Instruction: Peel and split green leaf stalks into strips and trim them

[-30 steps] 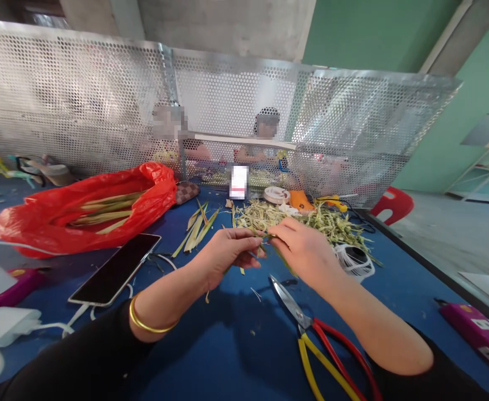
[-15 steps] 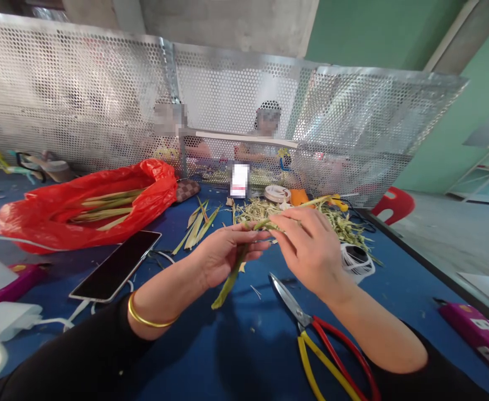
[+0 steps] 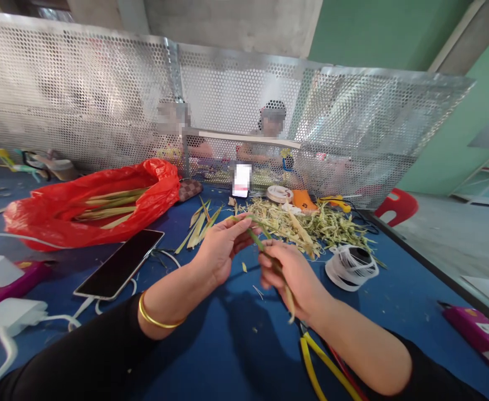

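Note:
Between both hands, above the blue table, runs a green leaf strip (image 3: 256, 239). My left hand (image 3: 223, 245) pinches its upper part between thumb and fingers. Lower down, my right hand (image 3: 288, 270) is closed round the strip, and a pale tail end hangs out below the palm. Under my right wrist lie scissors with yellow and red handles (image 3: 311, 356); their blades are mostly hidden by the hand. Just beyond the hands spreads a heap of plaited green and straw-coloured leaf pieces (image 3: 311, 225). Loose leaf strips (image 3: 198, 225) lie past my left hand.
A red plastic bag (image 3: 56, 195) holding long leaves stands at left, with a phone (image 3: 121, 264) and cables before it. At right are a white thread spool (image 3: 351, 270) and a purple power strip (image 3: 478, 334). A perforated metal screen (image 3: 236, 83) closes the back; people sit behind it.
My right hand has moved down and toward me, gripping the strip lower and now covering the scissor blades. The strip's tail has swung from below my left hand to below my right.

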Motion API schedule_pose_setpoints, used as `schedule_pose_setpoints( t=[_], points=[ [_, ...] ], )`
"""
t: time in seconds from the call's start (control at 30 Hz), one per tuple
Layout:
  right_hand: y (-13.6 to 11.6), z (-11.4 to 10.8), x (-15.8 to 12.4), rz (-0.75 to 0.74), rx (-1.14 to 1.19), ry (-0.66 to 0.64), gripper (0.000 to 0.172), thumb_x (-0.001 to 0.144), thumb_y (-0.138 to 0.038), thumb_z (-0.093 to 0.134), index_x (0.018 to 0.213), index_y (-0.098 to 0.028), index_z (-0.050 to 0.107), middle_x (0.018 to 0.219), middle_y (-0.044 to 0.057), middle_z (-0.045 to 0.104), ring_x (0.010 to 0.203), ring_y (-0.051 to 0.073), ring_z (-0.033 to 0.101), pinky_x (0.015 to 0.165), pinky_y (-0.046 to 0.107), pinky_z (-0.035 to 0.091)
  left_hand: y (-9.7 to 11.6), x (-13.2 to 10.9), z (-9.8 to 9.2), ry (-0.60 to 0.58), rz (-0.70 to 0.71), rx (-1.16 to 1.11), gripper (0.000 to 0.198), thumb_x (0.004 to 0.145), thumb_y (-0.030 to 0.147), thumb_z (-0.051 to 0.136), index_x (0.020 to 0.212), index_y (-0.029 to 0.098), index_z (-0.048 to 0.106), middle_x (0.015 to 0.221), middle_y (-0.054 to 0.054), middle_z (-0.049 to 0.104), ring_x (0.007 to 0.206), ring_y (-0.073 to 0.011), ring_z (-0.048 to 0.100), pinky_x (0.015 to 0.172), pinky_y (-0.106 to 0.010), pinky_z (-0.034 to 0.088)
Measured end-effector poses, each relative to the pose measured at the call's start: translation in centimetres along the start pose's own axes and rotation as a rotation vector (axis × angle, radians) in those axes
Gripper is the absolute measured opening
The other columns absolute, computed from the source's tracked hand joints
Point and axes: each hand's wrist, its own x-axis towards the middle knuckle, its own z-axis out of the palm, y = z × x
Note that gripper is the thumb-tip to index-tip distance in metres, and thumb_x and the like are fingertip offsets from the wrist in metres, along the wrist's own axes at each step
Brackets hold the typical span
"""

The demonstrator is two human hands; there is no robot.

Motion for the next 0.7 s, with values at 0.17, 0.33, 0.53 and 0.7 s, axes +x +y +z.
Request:
schedule_pose_setpoints(
  t=[0.17, 0.33, 0.53, 0.7],
  points=[
    [-1.0, -0.8, -0.1, -0.211, -0.436, 0.109, 0.018, 0.084, -0.033, 0.046, 0.070, -0.022, 0.043, 0.053, -0.009, 0.029, 0.041, 0.008, 0.023, 0.040, 0.021, 0.019, 0.6, 0.5, -0.3, 0.112, 0.048, 0.169, 0.009, 0.082, 0.020, 0.062, 0.081, 0.013, 0.068, 0.074, -0.005, 0.071, 0.059, -0.0101, 0.065, 0.038, -0.015, 0.037],
    [-0.3, -0.7, -0.4, -0.472, -1.160, 0.016, 0.011, 0.086, -0.017, 0.043, 0.077, -0.022, 0.047, 0.059, -0.004, 0.047, 0.054, 0.013, 0.042, 0.052, 0.024, 0.028, 1.2, 0.4, -0.2, 0.102, -0.058, 0.104, 0.006, 0.083, 0.016, 0.061, 0.085, 0.015, 0.067, 0.079, -0.004, 0.071, 0.068, -0.0091, 0.067, 0.039, -0.010, 0.036],
    [-0.8, -0.8, -1.4, -0.683, -1.496, 0.034, 0.015, 0.090, -0.027, 0.049, 0.081, -0.020, 0.059, 0.072, 0.003, 0.062, 0.061, 0.015, 0.056, 0.054, 0.026, 0.031, 0.4, 0.5, -0.4, 0.082, -0.074, 0.086, 0.007, 0.082, 0.012, 0.060, 0.085, 0.013, 0.066, 0.071, -0.004, 0.068, 0.057, -0.0083, 0.062, 0.049, -0.016, 0.048],
    [-2.4, -0.9, -2.1, -1.012, -1.465, 0.295, 0.023, 0.091, -0.035, 0.050, 0.090, -0.018, 0.067, 0.081, 0.007, 0.063, 0.075, 0.020, 0.058, 0.071, 0.033, 0.039, -0.5, -1.4, 0.5, -0.179, -0.027, 0.424, 0.008, 0.072, 0.019, 0.067, 0.073, 0.012, 0.071, 0.058, -0.002, 0.064, 0.048, -0.0104, 0.056, 0.040, -0.019, 0.043]
  ],
)
